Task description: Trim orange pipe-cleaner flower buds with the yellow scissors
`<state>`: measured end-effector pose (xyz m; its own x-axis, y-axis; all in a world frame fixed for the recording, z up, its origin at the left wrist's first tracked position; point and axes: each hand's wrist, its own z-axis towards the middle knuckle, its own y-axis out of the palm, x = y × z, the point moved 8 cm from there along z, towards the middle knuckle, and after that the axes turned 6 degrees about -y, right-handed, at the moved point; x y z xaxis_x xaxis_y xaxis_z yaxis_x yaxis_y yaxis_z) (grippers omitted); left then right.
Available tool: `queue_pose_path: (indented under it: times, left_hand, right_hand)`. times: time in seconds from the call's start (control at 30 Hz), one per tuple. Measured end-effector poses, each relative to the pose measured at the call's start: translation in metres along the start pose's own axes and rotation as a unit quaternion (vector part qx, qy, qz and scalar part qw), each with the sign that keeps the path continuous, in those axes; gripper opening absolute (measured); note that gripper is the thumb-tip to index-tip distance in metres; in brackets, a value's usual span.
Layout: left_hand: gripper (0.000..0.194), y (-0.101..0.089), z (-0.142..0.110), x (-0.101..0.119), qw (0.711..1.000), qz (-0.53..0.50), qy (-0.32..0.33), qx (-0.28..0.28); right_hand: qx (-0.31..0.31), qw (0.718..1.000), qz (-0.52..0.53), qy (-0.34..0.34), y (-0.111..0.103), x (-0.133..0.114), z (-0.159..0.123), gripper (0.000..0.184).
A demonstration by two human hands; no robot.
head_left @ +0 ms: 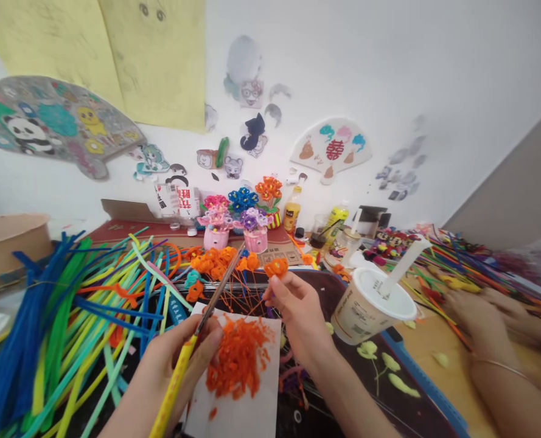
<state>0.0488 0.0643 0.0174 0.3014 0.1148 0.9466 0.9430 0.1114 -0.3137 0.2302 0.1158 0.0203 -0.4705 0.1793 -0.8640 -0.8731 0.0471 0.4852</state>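
My left hand point(158, 359) is closed around a thin paintbrush point(183, 365) with a yellow handle, its tip pointing up and away. In my right hand point(300, 313), thumb and fingers pinch a small orange fuzzy flower point(275, 266). A white sheet of paper point(252, 420) lies below and between the hands. On it is a patch of orange smears point(240, 359); I cannot tell whether it is paint or fluff. Beyond the brush, a bunch of orange flowers point(213, 263) on thin stems rests on the dark surface.
Colourful pipe cleaners point(69, 340) pile up at left. A white cup point(370, 304) with a straw stands close to my right forearm. Small potted flowers point(254, 228) and bottles point(293, 210) line the wall. Another person's hands point(473, 316) are at the right, near more pipe cleaners point(484, 261).
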Motion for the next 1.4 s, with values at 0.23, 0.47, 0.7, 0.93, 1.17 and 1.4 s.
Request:
queue_pose_path:
  times: [0.23, 0.47, 0.7, 0.93, 1.17, 1.4]
  left_hand:
    - [0.032, 0.008, -0.004, -0.001, 0.999, 0.009, 0.002, -0.035]
    - [0.032, 0.013, -0.005, 0.000, 0.997, 0.028, 0.002, -0.074]
    - [0.030, 0.004, -0.007, 0.003, 0.999, 0.026, -0.002, -0.029]
    - [0.032, 0.000, -0.004, 0.006, 0.998, 0.035, 0.026, -0.044]
    - [0.034, 0.002, -0.012, 0.019, 0.997, 0.019, 0.029, -0.073]
    - [0.031, 0.002, -0.013, 0.021, 0.997, 0.029, 0.043, -0.054]
  right_hand:
    - [-0.010, 1.000, 0.025, -0.012, 0.003, 0.001, -0.003, 0.034]
    - [-0.022, 0.999, 0.041, -0.013, 0.006, 0.004, -0.004, 0.033]
    - [-0.041, 0.998, 0.054, -0.003, 0.010, 0.002, -0.006, 0.027]
    - [-0.088, 0.979, 0.159, 0.095, 0.021, 0.014, -0.011, 0.025]
    - [-0.137, 0.953, 0.231, 0.143, 0.032, 0.016, -0.018, 0.025]
    - [-0.058, 0.972, 0.217, 0.074, 0.020, 0.018, -0.009, 0.025]
